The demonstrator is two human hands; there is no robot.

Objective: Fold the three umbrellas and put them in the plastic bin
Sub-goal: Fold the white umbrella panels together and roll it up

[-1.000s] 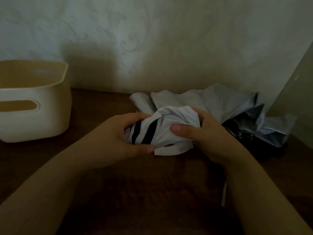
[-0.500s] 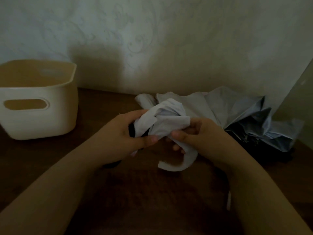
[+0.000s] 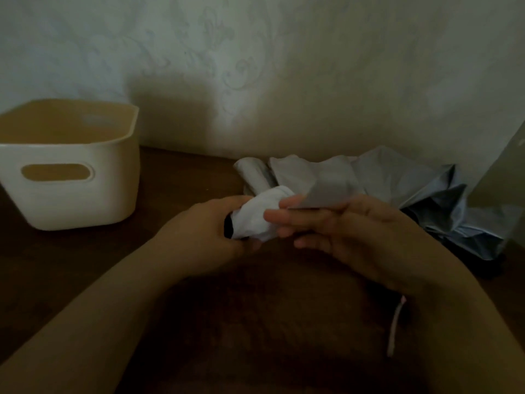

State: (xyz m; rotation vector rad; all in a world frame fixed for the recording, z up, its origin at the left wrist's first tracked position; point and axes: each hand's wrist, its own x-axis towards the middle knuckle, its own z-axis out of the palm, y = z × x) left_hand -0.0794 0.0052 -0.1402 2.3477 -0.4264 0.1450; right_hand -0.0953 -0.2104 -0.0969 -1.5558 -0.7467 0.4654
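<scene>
My left hand (image 3: 204,231) grips a bunched white umbrella (image 3: 255,217) with a dark part showing at its near end. My right hand (image 3: 341,223) lies against the umbrella's right side with fingers nearly straight, and a grey strap of fabric (image 3: 326,191) is pinched over its index finger. A cream plastic bin (image 3: 71,166) with a handle slot stands at the left; its inside looks bare from here. Behind my hands lies a pile of grey and bluish umbrella fabric (image 3: 397,180).
Everything sits on a dark wooden table (image 3: 176,172) against a pale patterned wall (image 3: 284,66). A greyish panel (image 3: 505,189) stands at the right edge. A thin pink strip (image 3: 395,328) lies under my right forearm.
The white umbrella has been wound tighter in my left hand. My right hand has loosened from the bundle, its fingers straightening, and now holds the strap up. The view has shifted a little to the left.
</scene>
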